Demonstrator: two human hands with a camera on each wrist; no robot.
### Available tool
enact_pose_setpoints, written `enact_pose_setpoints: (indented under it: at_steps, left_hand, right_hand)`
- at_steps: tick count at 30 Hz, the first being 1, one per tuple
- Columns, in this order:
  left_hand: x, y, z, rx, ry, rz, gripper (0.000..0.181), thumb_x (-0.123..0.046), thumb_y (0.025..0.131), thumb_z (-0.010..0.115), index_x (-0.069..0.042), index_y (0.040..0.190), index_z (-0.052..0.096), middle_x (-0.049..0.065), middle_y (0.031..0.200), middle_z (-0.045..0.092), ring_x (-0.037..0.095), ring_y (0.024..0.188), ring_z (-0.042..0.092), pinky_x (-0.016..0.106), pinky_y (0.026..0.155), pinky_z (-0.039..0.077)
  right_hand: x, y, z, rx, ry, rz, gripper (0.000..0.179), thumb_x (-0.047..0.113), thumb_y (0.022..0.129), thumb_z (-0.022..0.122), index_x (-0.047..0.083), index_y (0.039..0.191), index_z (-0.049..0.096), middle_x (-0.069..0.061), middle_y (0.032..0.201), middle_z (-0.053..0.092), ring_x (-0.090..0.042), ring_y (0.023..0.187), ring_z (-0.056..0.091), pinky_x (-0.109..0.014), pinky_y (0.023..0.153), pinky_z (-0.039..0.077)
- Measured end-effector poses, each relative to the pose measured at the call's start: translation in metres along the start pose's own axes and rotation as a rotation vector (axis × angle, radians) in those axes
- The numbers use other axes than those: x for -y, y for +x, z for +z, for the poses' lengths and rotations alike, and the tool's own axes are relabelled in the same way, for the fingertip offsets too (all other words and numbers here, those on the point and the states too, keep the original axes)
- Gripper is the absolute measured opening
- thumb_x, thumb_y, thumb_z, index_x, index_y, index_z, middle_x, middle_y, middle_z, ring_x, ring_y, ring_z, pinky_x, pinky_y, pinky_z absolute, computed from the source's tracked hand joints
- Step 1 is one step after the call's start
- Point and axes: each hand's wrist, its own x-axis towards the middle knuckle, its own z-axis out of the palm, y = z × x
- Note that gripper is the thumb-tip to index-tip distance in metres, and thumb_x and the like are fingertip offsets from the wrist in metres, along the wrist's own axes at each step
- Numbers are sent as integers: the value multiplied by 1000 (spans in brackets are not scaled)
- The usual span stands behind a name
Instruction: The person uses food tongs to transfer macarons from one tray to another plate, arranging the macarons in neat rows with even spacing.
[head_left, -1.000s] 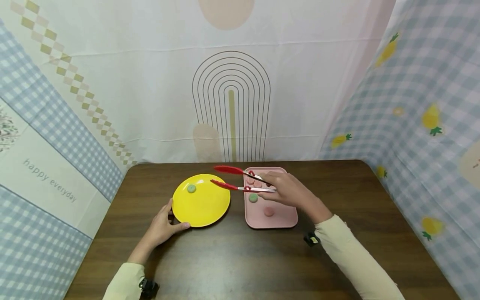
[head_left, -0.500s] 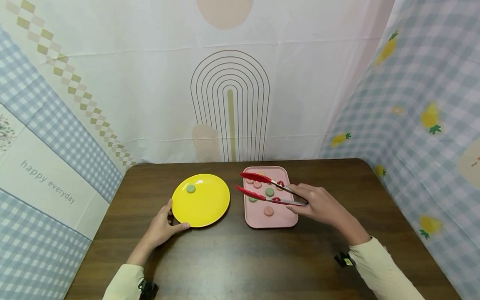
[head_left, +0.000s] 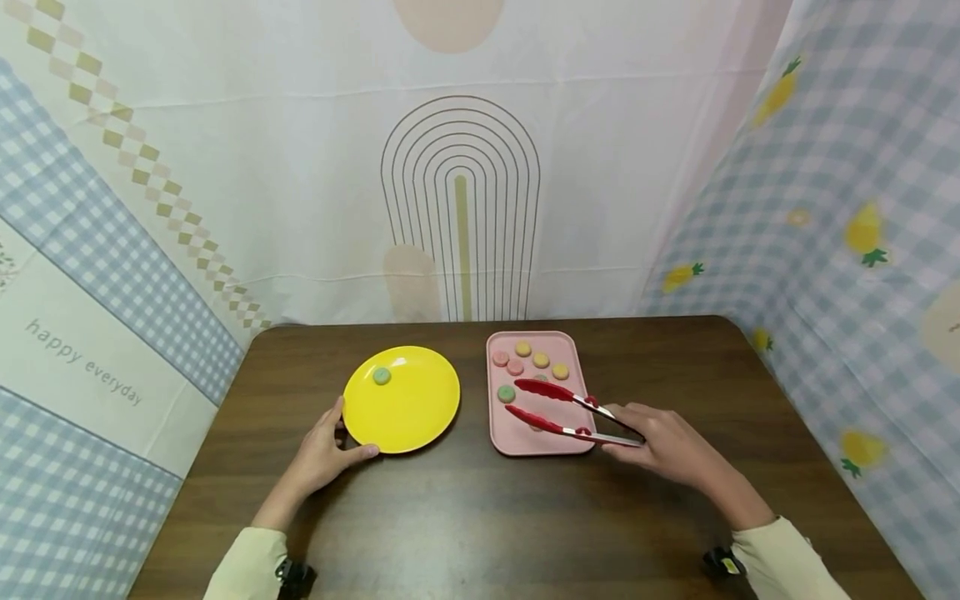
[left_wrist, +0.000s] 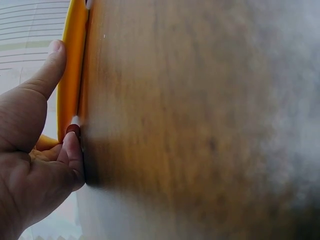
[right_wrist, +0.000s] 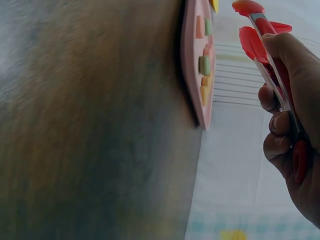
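Note:
My left hand (head_left: pixel 318 458) holds the yellow plate (head_left: pixel 408 408) at its near left rim, the thumb along the front edge and fingers around the left side. One small round green cookie-like piece (head_left: pixel 382 376) lies on the plate. My right hand (head_left: pixel 663 442) grips metal tongs with red tips (head_left: pixel 545 389), spread apart with nothing between them. They hang over the pink tray (head_left: pixel 517 437). On it lie round pieces: green (head_left: pixel 506 393), pink (head_left: pixel 500 358) and yellow (head_left: pixel 522 348). The tongs partly hide another green piece and a pink one.
Plate and tray stand side by side on a dark wooden table (head_left: pixel 465 517), with a gap between them. A patterned white cloth (head_left: pixel 322 200) hangs behind the table's back edge. Checked cloths (head_left: pixel 862 275) hang along the sides.
My right hand has drawn the tongs back to the right and nearer, from beside the plate to over the tray. A green piece now lies partly under them. The left hand stays put.

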Motion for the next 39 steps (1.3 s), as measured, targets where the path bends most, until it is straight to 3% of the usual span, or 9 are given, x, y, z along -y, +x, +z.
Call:
enact_pose_setpoints:
  at_steps: [9,16,20,39]
  left_hand:
    - [1,0,1,-11,7,3,119,-47,82,85,7,160,14,22,130,52,29,109,57,47,93,52]
    - [1,-1,1,2,5,-11,119,-48,82,84,7,160,13,23,134,51,29,111,57,48,95,52]
    - [1,-1,0,6,8,-19,120,-49,82,83,7,160,12,22,135,50,29,112,56,48,96,51]
    - [1,0,1,-5,8,1,119,-47,82,84,8,160,13,24,133,51,30,111,57,49,95,52]
  right_hand:
    - [-11,-16,6,-2,-6,-8,42,31,83,86,8,116,74,7,83,61,2,66,45,-19,56,39]
    - [-13,-27,5,79,-17,75,46,40,88,81,9,120,73,6,90,65,1,70,49,-22,58,42]
    - [-14,-31,5,114,-32,113,49,43,88,80,8,122,73,4,94,66,1,71,50,-22,59,44]
    - [-17,-39,5,139,-21,135,49,46,91,77,9,122,74,12,91,62,3,70,45,-22,60,41]
